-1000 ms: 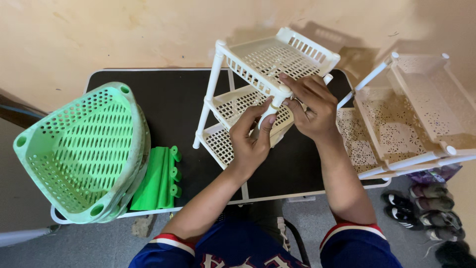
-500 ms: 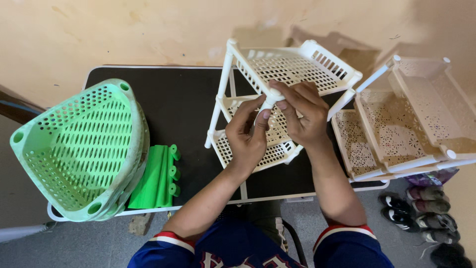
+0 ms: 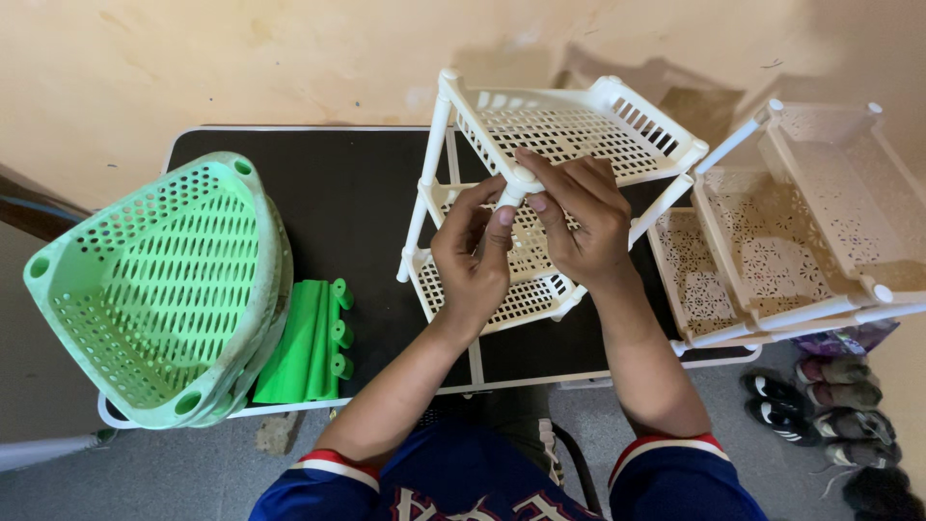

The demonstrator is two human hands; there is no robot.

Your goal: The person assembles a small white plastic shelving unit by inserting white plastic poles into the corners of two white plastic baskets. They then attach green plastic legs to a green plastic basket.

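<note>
Fingers of left hand (image 3: 473, 256) and right hand (image 3: 579, 227) pinch rack (image 3: 569, 130) corner post (joint hidden).

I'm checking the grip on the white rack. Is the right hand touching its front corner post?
Touching. The head view shows the right hand with fingertips pinched on the post top of the white rack.
</note>
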